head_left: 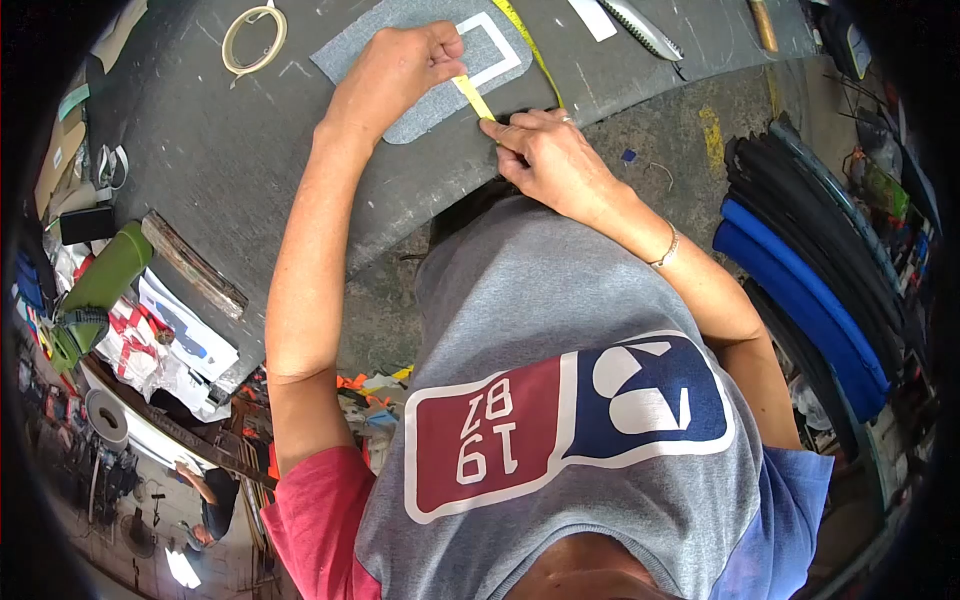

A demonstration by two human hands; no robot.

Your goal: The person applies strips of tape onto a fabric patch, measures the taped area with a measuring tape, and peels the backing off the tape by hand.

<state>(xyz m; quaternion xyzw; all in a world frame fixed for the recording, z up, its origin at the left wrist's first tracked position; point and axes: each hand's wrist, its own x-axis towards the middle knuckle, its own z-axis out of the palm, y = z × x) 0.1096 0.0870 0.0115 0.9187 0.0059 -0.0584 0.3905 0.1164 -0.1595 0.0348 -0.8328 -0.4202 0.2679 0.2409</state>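
Note:
A short stretch of yellow measuring tape runs between my two hands over the table's near edge. My left hand is closed, its thumb and fingers pinching one end over a grey fabric piece. My right hand, with a ring and a bracelet at the wrist, is closed on the tape near the table edge. More of the tape curves away behind the right hand along the fabric's right side. The fabric has rounded corners and a white rectangular outline, partly covered by my left hand.
On the dark table lie a roll of masking tape, a knife-like tool and a wooden handle. Black and blue rolls stand to the right. A green roll lies left; another person is at lower left.

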